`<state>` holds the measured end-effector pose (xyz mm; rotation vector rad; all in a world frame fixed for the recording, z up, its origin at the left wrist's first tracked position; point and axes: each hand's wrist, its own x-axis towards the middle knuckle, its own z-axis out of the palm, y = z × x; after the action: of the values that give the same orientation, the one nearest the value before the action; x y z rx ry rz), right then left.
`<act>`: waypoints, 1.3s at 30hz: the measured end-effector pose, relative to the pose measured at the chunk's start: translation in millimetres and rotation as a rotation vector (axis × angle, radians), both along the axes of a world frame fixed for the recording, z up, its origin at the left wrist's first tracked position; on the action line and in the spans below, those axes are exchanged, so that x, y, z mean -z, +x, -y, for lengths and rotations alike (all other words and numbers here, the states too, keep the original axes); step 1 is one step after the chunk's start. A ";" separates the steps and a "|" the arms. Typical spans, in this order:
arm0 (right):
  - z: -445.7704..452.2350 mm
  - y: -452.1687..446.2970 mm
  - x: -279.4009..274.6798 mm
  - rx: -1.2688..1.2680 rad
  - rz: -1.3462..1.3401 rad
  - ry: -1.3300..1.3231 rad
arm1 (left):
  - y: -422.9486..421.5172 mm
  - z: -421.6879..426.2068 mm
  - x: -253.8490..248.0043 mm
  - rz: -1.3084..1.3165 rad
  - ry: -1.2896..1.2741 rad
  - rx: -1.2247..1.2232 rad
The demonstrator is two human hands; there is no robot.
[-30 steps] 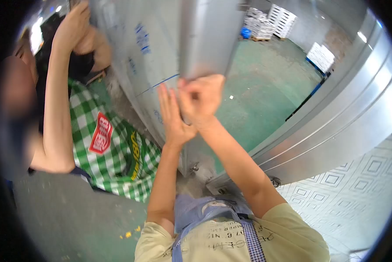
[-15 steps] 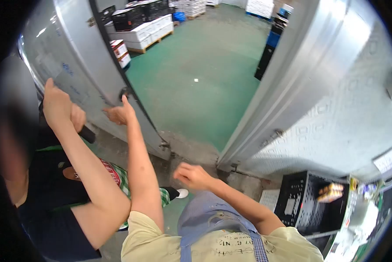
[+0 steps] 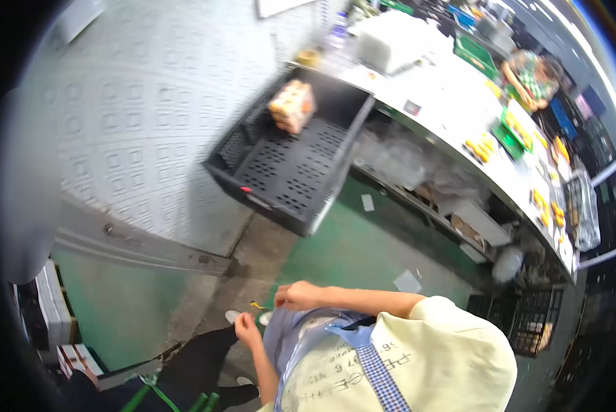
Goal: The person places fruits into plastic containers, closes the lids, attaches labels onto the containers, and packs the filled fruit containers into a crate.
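My right hand [image 3: 300, 295] is in front of my waist, beside the blue-grey apron [image 3: 275, 336], with its fingers curled in. Lower and to the left, my left hand [image 3: 246, 327] also has its fingers bent closed, and I see nothing in it. The two hands are apart. Beyond them stands a black plastic crate [image 3: 298, 161] with a slotted base. A wrapped orange-and-white pack [image 3: 293, 106] sits in its far left part.
A long white worktable [image 3: 445, 110] curves along the right, carrying yellow items [image 3: 483, 147] and a green crate [image 3: 476, 56]. A co-worker [image 3: 531, 79] is at its far side. Another person's dark-trousered legs [image 3: 205, 364] are at lower left, near the doorway frame [image 3: 143, 247].
My view has swung right, from the doorway to the crate and worktable. My left hand has come back from the door's edge to near my waist. My right hand stays near the apron.
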<state>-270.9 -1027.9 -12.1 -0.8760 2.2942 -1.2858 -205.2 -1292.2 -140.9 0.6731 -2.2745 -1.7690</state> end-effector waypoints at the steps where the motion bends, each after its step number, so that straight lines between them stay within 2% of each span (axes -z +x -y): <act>1: -34.0 19.8 -2.4 0.093 0.024 -0.012 | 1.6 -29.8 1.7 -0.091 -0.071 0.124; 3: -101.0 38.1 10.6 0.328 0.051 0.074 | -27.6 -108.7 -34.7 -0.085 -0.004 0.432; 5: -154.8 67.2 12.2 0.487 0.053 0.100 | -42.7 -185.8 -72.3 -0.095 -0.079 0.636; 7: -208.6 89.6 8.7 0.615 0.031 0.054 | -53.6 -272.0 -115.0 -0.188 -0.028 0.794; 10: -265.5 109.9 -12.7 0.828 0.097 -0.004 | -65.6 -371.2 -141.8 -0.182 0.045 1.000; 15: -379.3 124.0 -14.7 1.170 0.125 -0.154 | -81.5 -531.9 -142.8 -0.240 0.107 1.293; 17: -432.3 123.9 -6.0 1.214 0.101 -0.148 | -90.1 -597.6 -126.9 -0.058 0.421 1.296; 19: -488.7 126.1 -1.8 1.271 0.082 -0.157 | -96.0 -671.6 -123.9 -0.024 0.557 1.324; 21: -542.9 132.7 -8.3 1.329 0.123 -0.103 | -99.4 -741.6 -131.6 0.123 0.483 1.340; 23: -593.9 148.3 -18.3 1.385 0.119 -0.081 | -93.9 -811.0 -143.5 0.062 0.469 1.463; 24: -620.4 159.3 -21.9 1.417 0.182 -0.031 | -89.2 -842.2 -149.4 0.119 0.468 1.546; 26: -669.0 188.6 -19.7 1.596 0.187 -0.033 | -77.5 -905.1 -147.7 0.116 0.463 1.759; 27: -688.3 203.9 -24.7 1.694 0.151 0.003 | -69.5 -929.5 -157.8 0.229 0.505 1.828; 29: -716.5 242.9 -7.2 1.925 0.109 -0.132 | -57.7 -972.9 -166.7 0.122 0.421 1.996; 30: -727.3 262.2 -1.2 2.022 0.219 -0.300 | -54.8 -992.1 -173.6 0.041 0.404 2.059; 31: -738.5 278.4 6.7 2.085 0.149 -0.382 | -50.2 -1010.8 -177.1 0.079 0.394 2.075; 33: -758.9 303.2 8.8 2.179 0.240 -0.390 | -40.3 -1041.2 -179.6 0.097 0.367 2.073; 35: -787.3 319.6 14.1 2.175 0.253 -0.364 | -29.5 -1064.9 -172.6 0.137 0.437 2.023; 39: -870.0 318.4 9.6 2.057 0.238 -0.316 | -18.4 -1098.7 -159.9 0.123 0.359 1.868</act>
<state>47.4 -158.0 -21.7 2.1108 2.2469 -1.9730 -223.6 -193.5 19.0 -2.0988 -2.5947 -2.5237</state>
